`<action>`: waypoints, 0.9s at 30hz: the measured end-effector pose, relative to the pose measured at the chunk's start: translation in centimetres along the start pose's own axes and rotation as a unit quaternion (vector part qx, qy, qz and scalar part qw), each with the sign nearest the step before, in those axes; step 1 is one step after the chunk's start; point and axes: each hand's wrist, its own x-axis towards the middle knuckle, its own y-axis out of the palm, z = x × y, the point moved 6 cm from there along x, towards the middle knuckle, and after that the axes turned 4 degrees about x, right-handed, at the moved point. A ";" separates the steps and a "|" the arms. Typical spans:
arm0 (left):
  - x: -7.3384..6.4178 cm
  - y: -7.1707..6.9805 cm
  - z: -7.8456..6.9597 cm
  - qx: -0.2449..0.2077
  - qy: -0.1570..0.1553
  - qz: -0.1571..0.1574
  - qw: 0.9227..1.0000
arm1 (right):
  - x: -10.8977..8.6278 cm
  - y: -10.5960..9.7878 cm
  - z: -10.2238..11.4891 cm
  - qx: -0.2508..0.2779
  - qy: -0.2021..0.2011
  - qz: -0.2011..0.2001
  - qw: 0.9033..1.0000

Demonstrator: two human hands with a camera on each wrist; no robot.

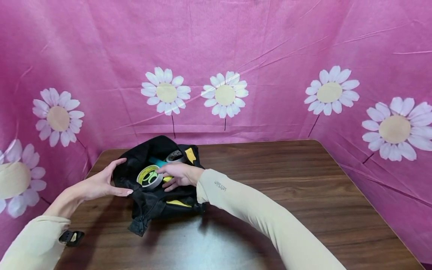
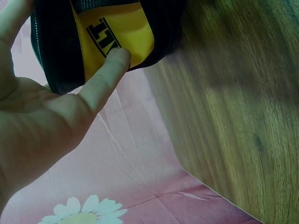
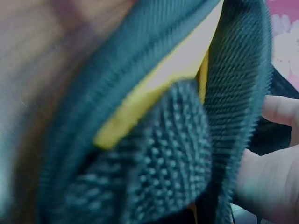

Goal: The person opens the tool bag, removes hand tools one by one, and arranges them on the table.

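Observation:
A black tool bag (image 1: 158, 208) with yellow panels lies gaping on the table. My left hand (image 1: 98, 183) is at its left end, thumb and fingers spread; one straight finger (image 2: 105, 77) lies along the yellow end panel (image 2: 126, 30). Inside the bag, my right hand (image 1: 180, 174) has its fingertips by the rim of a tape roll (image 1: 156, 182) with a yellow inner ring, thumb held apart. Something light green (image 1: 153, 176) shows through that ring. A yellow piece (image 1: 167, 179) is partly covered by the right hand. Behind it are a teal item (image 1: 157, 162) and a grey roll (image 1: 175, 156).
The brown wooden table (image 1: 287, 180) extends to the right of the bag. Pink cloth (image 1: 270, 45) with white daisies hangs along its back and sides. In the right wrist view, the bag's black webbing (image 3: 173, 154) hides much of the right hand.

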 end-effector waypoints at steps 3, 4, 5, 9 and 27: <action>0.0 0.0 0.0 -0.001 0.001 0.002 1.000 | 0.5 0.2 0.2 -0.030 -0.008 -0.037 0.999; 0.0 0.0 0.0 -0.001 0.000 0.002 1.000 | 0.7 0.4 0.2 -0.032 -0.017 -0.052 0.998; 0.0 0.0 -0.1 -0.003 -0.001 0.003 1.000 | 0.9 0.5 0.2 -0.031 -0.026 -0.068 0.997; 0.0 0.3 -0.1 -0.006 -0.005 0.008 1.000 | 1.3 0.8 0.1 -0.013 -0.060 -0.112 0.992; 0.5 0.7 0.2 -0.014 -0.012 0.027 0.999 | -0.6 0.1 0.2 0.004 -0.028 -0.021 0.999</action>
